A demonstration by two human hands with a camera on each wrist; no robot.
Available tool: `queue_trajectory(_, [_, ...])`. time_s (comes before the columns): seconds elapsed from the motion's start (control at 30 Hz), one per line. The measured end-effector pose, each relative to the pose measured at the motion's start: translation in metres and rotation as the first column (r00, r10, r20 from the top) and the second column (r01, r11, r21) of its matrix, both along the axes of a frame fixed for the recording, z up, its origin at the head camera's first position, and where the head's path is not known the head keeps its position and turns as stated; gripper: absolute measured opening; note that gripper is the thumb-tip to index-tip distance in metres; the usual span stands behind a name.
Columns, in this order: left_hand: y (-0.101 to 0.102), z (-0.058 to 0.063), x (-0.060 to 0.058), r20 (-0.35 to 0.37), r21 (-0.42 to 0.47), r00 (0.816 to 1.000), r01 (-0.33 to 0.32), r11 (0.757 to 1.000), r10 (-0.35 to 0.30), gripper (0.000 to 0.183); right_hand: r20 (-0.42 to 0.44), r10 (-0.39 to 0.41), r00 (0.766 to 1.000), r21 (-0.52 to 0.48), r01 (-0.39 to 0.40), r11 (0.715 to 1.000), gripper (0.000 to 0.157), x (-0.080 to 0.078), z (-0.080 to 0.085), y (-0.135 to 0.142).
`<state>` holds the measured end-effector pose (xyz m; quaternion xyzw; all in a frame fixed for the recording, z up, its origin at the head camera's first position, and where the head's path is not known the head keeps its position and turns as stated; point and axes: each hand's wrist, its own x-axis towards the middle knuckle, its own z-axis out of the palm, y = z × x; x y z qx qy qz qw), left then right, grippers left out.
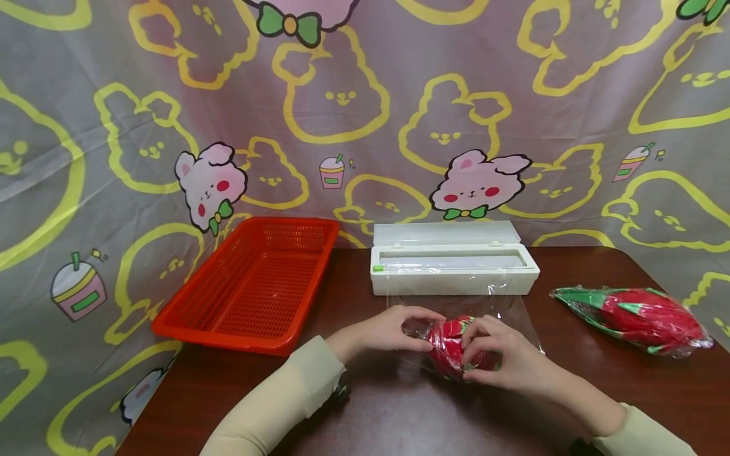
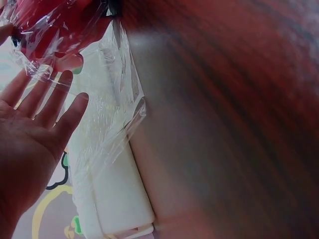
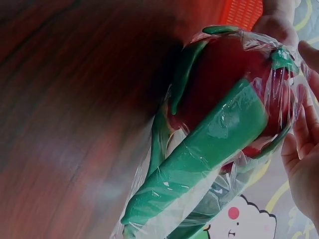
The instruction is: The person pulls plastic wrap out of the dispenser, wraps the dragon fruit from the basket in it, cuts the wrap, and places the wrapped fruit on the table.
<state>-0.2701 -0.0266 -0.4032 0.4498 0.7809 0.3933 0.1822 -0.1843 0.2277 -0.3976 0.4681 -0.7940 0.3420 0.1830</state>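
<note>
A red dragon fruit point(image 1: 447, 348) with green scales lies between both hands, wrapped in clear cling film that shines over its skin. The left hand point(image 1: 393, 329) holds its left end, thumb on the near side and fingers on the far side; in the left wrist view those fingers point(image 2: 60, 107) reach rather straight to the film. From the right, the right hand point(image 1: 507, 354) grips the fruit with bent fingers and thumb. Long green scales point(image 3: 214, 134) show under the film in the right wrist view. A sheet of film point(image 1: 410, 297) runs back to the white cling film box point(image 1: 456, 285).
The film box stands at the back of the brown table point(image 1: 399, 411) with its lid raised. At the left is a red plastic basket point(image 1: 239, 342). A second dragon fruit point(image 1: 644, 316), wrapped in film, lies at the right. Behind hangs a patterned curtain point(image 1: 228, 114).
</note>
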Motion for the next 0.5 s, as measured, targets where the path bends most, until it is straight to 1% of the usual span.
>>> queue_trajectory(0.1, [-0.0002,-0.0001,-0.0005,0.002,-0.002,1.000,0.003,1.000,-0.003,0.051,-0.011,0.013,1.000,-0.010,-0.013,1.000,0.037,-0.0011,-0.0018,-0.0003])
queue_trajectory(0.2, [-0.0006,0.0000,-0.0007,0.001,-0.008,1.000,0.003,1.000,-0.003,0.051,0.006,0.007,1.000,-0.021,-0.007,1.000,0.033,-0.0020,-0.0029,0.0003])
queue_trajectory(0.37, [-0.0010,0.0000,-0.0006,0.004,-0.012,1.000,0.010,1.000,-0.010,0.054,0.089,-0.006,0.996,-0.044,0.010,0.999,0.026,-0.0040,-0.0014,0.0022])
queue_trajectory(0.5, [0.0002,-0.0025,-0.0018,0.013,-0.001,1.000,0.013,1.000,-0.013,0.060,0.151,-0.035,0.988,-0.059,0.044,0.997,0.028,-0.0049,-0.0003,0.0042])
